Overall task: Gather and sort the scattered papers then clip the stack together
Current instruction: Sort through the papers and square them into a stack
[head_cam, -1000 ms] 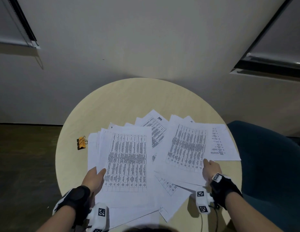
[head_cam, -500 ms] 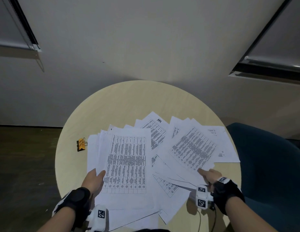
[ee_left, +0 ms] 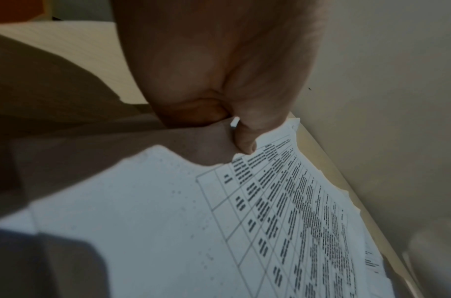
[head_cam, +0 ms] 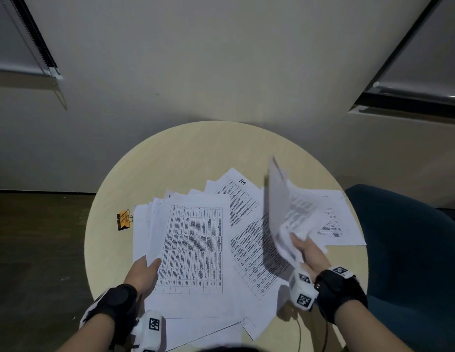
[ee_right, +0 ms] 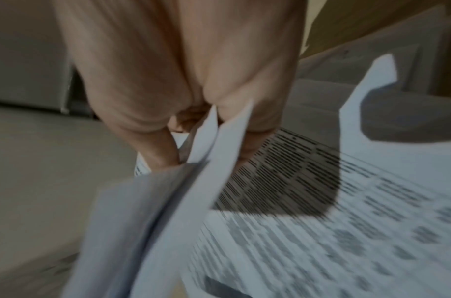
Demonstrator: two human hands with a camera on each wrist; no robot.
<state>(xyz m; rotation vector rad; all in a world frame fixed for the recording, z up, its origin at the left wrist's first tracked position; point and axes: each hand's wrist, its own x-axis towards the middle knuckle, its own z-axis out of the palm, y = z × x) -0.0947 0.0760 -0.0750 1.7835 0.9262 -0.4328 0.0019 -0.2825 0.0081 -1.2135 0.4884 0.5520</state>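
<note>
Printed white papers lie fanned over the round table (head_cam: 185,158). My left hand (head_cam: 145,270) pinches the near left edge of the gathered stack (head_cam: 193,247), thumb on top; in the left wrist view the thumb (ee_left: 247,139) presses the top sheet (ee_left: 219,221). My right hand (head_cam: 306,252) grips a few sheets (head_cam: 284,212) lifted on edge above the loose papers (head_cam: 333,219) at the right. In the blurred right wrist view the fingers (ee_right: 158,149) pinch those sheets (ee_right: 183,191). An orange binder clip (head_cam: 124,220) lies left of the stack, apart from both hands.
A dark blue chair (head_cam: 409,250) stands close to the table's right side. A wall runs behind the table, with dark floor (head_cam: 38,250) at the left. The far half of the tabletop shows bare wood.
My right hand has picked up the sheets it was pressing and raised them off the table, swinging them upright toward the left. The left hand stays on the stack.
</note>
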